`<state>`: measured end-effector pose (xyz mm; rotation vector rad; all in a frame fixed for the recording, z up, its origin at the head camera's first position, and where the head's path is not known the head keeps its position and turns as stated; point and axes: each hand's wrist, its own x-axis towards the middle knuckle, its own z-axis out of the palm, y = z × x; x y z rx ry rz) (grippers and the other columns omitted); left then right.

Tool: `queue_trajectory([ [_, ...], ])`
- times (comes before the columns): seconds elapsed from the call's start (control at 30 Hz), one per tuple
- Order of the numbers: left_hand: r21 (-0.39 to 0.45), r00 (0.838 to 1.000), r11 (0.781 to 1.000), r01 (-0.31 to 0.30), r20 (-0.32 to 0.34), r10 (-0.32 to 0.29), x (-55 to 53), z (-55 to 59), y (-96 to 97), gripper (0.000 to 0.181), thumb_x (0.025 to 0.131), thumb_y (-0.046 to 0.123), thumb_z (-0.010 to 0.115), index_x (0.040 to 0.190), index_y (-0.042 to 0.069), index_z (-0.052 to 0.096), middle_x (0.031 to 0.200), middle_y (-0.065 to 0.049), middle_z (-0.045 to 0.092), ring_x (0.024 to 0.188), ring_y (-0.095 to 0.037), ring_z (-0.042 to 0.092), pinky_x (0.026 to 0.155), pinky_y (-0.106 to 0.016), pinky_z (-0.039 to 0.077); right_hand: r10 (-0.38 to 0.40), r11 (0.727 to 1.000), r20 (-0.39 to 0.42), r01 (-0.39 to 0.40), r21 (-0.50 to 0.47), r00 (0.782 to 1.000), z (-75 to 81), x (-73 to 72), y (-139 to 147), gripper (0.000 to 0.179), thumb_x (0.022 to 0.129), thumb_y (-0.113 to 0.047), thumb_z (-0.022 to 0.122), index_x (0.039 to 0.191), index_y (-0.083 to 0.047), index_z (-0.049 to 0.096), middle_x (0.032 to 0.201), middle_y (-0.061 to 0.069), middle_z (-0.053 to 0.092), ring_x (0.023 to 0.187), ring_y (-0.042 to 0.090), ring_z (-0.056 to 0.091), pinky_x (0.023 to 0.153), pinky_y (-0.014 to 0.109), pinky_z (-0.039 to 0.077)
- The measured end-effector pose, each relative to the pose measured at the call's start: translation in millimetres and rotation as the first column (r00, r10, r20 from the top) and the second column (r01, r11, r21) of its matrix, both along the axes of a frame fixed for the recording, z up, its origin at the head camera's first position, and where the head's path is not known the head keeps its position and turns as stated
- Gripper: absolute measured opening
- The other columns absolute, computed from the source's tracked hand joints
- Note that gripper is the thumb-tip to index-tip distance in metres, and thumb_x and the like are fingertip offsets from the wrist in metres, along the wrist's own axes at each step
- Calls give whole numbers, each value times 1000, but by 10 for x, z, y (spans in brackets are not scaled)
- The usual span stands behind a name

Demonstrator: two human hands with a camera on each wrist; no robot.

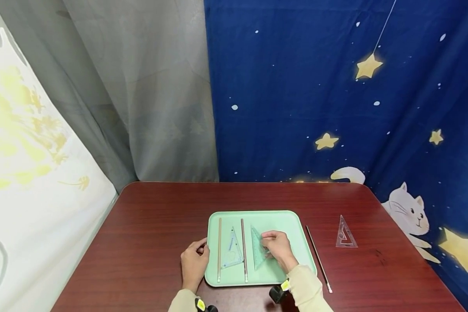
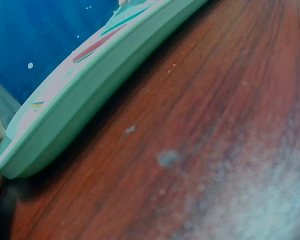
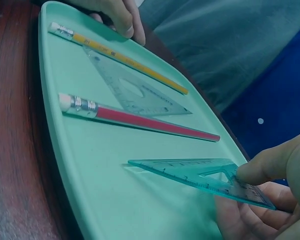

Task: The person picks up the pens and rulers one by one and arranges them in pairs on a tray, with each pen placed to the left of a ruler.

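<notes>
Thumb and fingers of the right hand [image 1: 278, 247] pinch a translucent green plastic triangular set square [image 3: 190, 175] beside its cut-out. That grip is grasping the piece over the right part of a pale green rectangular tray with rounded corners [image 1: 288, 271], to the right of a red wooden pencil with a white eraser [image 3: 155, 124]. The set square tilts, with fingers beneath it and its narrow tip low over the tray floor; whether the tip touches is hard to tell. The left hand [image 1: 193, 264] has its own grip on the tray's left rim, a sensible brace against sliding on the dark red-brown wooden surface [image 1: 160, 225].

The step in hand looks like settling the set square in the tray. Done well, it likely calls for letting the narrow tip meet the tray first, drawing the lower fingers out sideways, then easing the broad end down rather than dropping it. Thin plastic probably skids, so a light press from 1 fingertip should fix its angle. Keeping the long edge roughly parallel to the red pencil would suit the row, which also has a clear plastic triangular set square [image 3: 152, 100] and a yellow wooden pencil [image 3: 120, 57]. Nudging the red pencil seems the main risk, since it may roll.
</notes>
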<state>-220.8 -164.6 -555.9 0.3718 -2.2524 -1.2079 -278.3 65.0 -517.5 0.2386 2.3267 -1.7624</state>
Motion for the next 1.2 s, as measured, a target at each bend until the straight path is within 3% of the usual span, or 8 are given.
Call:
queue_trajectory([
  [0.2,-1,1000,1000,0,8,0,-4,0,-2,20,78,4,64,94,10,74,70,5,63,57,-2,50,54,-20,42,-5,995,-49,10,102,999,-16,-14,-10,20,76,-1,58,95,2,65,76,6,62,57,12,54,45,27,48],
  [0.37,4,1000,1000,5,5,-5,1,11,1,19,78,4,64,93,10,74,69,6,62,56,-1,49,53,-20,42,10,975,-126,18,223,992,-19,-8,-16,16,73,1,59,87,1,67,72,4,64,51,10,52,42,26,46],
  [0.5,-4,1000,1000,0,-3,0,-2,12,0,19,77,3,64,93,9,74,69,6,62,56,-1,49,53,-20,42,49,950,-185,11,313,982,-18,-4,-19,13,73,0,60,83,-2,68,69,3,65,47,9,52,43,26,46],
  [0.73,-16,1000,1000,-16,-19,16,-10,11,11,19,76,3,65,91,10,74,68,6,62,56,0,49,53,-18,41,92,887,-257,38,460,962,15,7,-13,7,69,-4,65,75,-7,68,64,-2,63,55,8,52,55,28,44],
  [1.2,-23,1000,1000,-2,-14,1,0,-3,13,19,76,3,65,91,10,74,69,6,62,56,0,49,52,-20,41,104,842,-255,52,537,961,42,61,-18,5,69,-10,69,74,-13,67,64,-7,60,58,9,52,52,30,41],
])
